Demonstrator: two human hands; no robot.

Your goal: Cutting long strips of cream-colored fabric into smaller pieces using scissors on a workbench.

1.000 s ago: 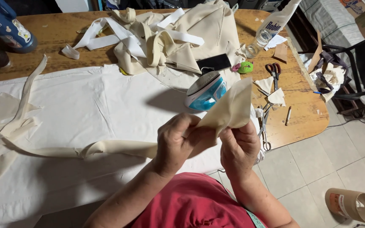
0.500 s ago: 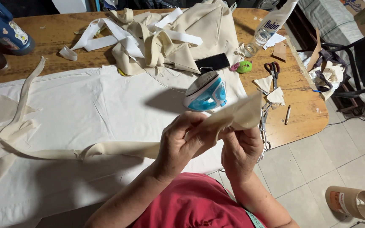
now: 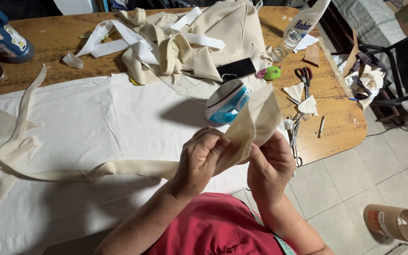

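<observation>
Surface: wooden worktable (image 3: 341, 127) w/ white cloth cover (image 3: 95, 127) lying over most of it, tiled floor at my right.
Left hand (image 3: 198, 163): I'm pinching the cream fabric strip (image 3: 253, 125) w/ fingers curled shut on its folded end.
Right hand (image 3: 270, 165): I'm gripping the same end from the other side, thumb pressing on the cloth.
Strip: it's trailing off left across the cover, raised end standing above the table edge.
Behind: teal-and-white iron (image 3: 226, 100) is sitting just past my hands; pile of cream fabric pcs (image 3: 180, 42) further back.
Right side: red-handled scissors (image 3: 304, 78) & green round object (image 3: 273, 72) are lying on bare wood.
</observation>
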